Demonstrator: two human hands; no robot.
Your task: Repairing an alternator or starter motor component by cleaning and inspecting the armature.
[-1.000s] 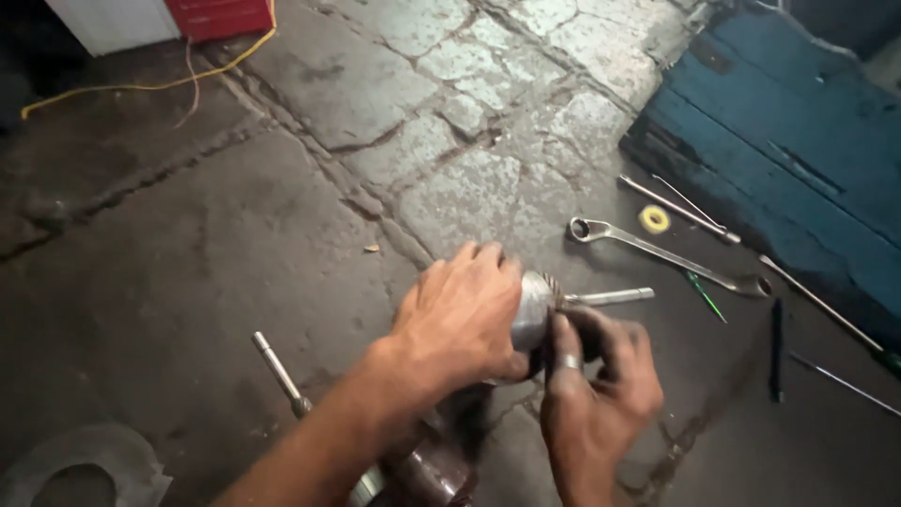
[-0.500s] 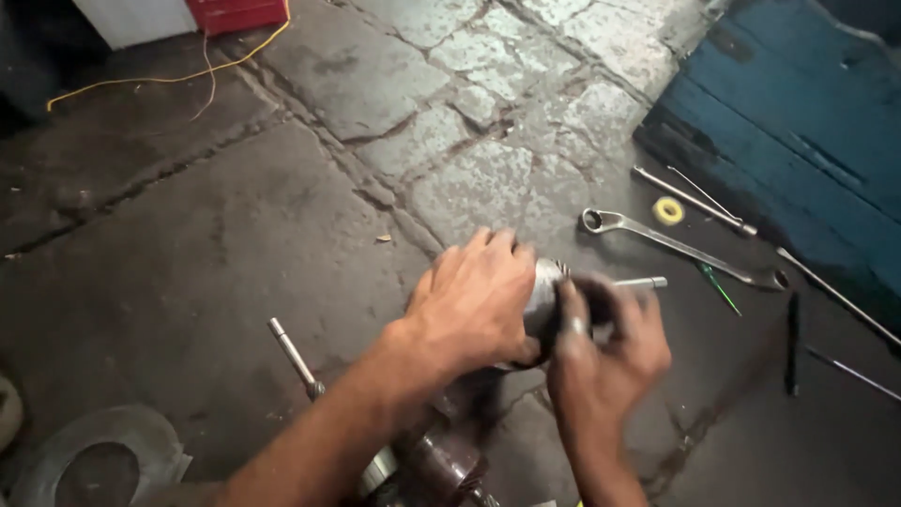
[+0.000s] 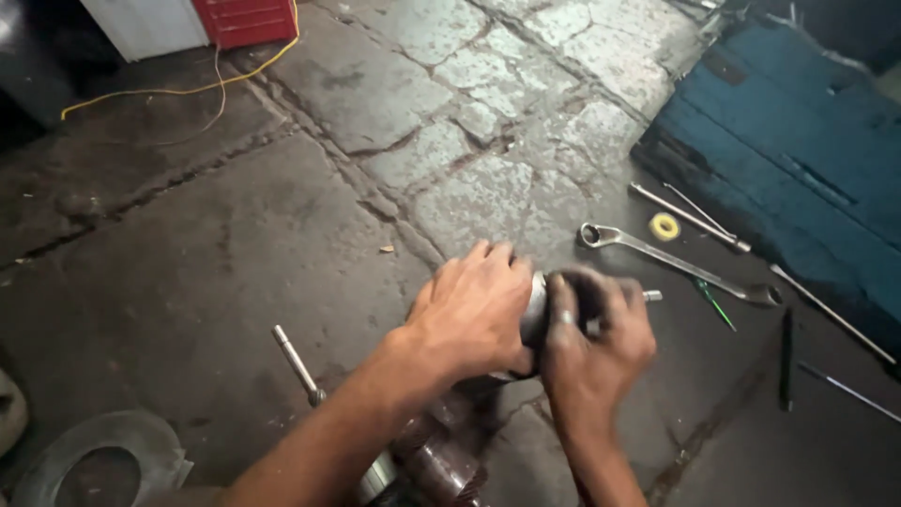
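Hands, both mine: my left hand (image 3: pixel 477 314) and right hand (image 3: pixel 593 336) grip one metal cylinder (image 3: pixel 535 308) above the floor (image 3: pixel 188 272). One wrench (image 3: pixel 678 264) and one tape roll (image 3: pixel 665 226) lie nearby.

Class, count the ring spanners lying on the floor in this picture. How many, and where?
1: the ring spanner lies right of the hands, beside the blue board. Others may be hidden.

No packages, labels, signs or screens
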